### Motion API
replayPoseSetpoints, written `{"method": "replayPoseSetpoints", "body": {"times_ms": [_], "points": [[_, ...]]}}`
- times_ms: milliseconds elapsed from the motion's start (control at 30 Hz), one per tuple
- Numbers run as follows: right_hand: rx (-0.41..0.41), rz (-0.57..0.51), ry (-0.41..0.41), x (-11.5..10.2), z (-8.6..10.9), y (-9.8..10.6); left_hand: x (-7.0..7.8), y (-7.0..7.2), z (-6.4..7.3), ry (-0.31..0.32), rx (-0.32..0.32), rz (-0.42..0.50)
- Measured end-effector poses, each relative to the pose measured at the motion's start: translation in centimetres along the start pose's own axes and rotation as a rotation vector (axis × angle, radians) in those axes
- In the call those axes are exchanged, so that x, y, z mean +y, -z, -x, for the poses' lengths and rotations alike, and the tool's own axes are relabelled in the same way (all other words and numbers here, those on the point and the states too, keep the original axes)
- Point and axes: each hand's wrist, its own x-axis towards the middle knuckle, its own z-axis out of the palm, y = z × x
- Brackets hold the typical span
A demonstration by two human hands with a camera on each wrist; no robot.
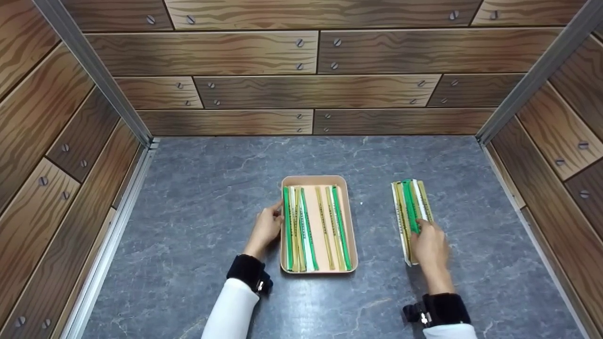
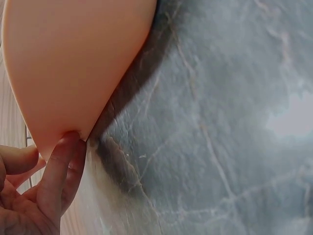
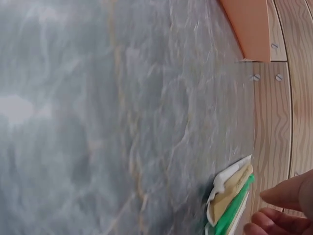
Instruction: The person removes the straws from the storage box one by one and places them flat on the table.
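Note:
A tan rectangular tray holds several slim stick packets in green, gold and white, grouped along its left side and its right side. My left hand touches the tray's left edge from outside; in the left wrist view its fingertips press against the tray wall. To the tray's right lies a side-by-side pile of stick packets. My right hand is over this pile, thumb and forefinger at a green packet. In the right wrist view the right hand shows no packet between its fingers.
Grey marbled tabletop surrounds the tray and pile. Wood-patterned panels stand at the back, left and right, with metal rails at the corners.

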Motion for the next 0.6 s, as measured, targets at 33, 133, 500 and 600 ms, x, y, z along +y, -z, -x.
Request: {"method": "replayPoseSetpoints", "body": {"times_ms": [33, 133, 500, 600], "points": [[0.021, -0.026, 0.022, -0.2, 0.0, -0.2, 0.0, 0.0, 0.0, 0.001, 0.001, 0.0], [0.037, -0.124, 0.086, -1.1, -0.2, -1.0, -0.1, 0.0, 0.0, 0.0, 0.002, -0.002], [-0.213, -0.385, 0.193, -5.2, -0.2, -5.1, -0.3, 0.1, -0.1, -0.046, 0.008, -0.042], [-0.287, -0.431, 0.172, -6.2, -0.2, -6.0, -0.3, 0.0, -0.1, -0.057, 0.006, -0.04]]}}
